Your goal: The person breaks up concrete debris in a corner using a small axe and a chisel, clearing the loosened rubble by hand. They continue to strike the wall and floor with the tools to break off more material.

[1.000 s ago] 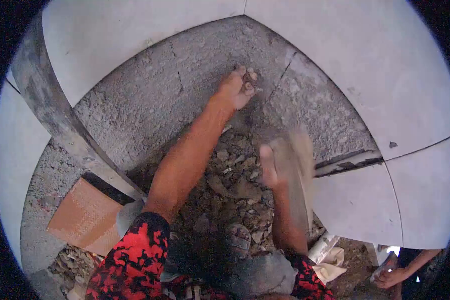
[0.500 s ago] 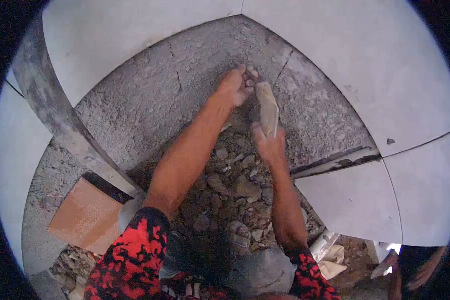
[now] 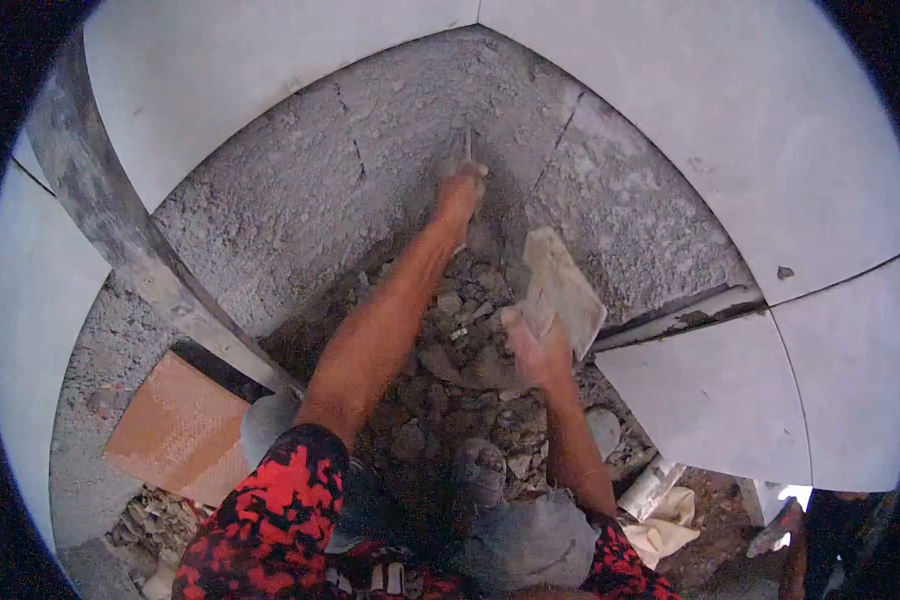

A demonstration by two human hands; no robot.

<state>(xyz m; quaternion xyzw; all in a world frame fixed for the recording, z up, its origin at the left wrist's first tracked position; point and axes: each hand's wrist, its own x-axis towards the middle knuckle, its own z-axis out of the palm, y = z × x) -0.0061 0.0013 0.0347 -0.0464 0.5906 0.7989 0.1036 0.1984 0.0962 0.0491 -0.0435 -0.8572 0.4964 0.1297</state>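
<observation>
My left hand reaches into the corner of the rough cement walls, its fingers closed. A thin pale strip sticks up from it against the corner; its kind I cannot make out. In my right hand is a flat, pale, broken piece of tile, its broad face turned up and its outline irregular. This piece is apart from the left hand, above the right side of the rubble. Broken stones lie below both hands.
Large white tiles border the cement. A long grey board slants down on the left, near an orange-brown tile. At lower right are a pale tube and crumpled cream material.
My right hand has moved down and back from the corner, and its tile piece has turned to show a broader face. My left hand has shifted slightly lower, with the thin strip now showing above it.
</observation>
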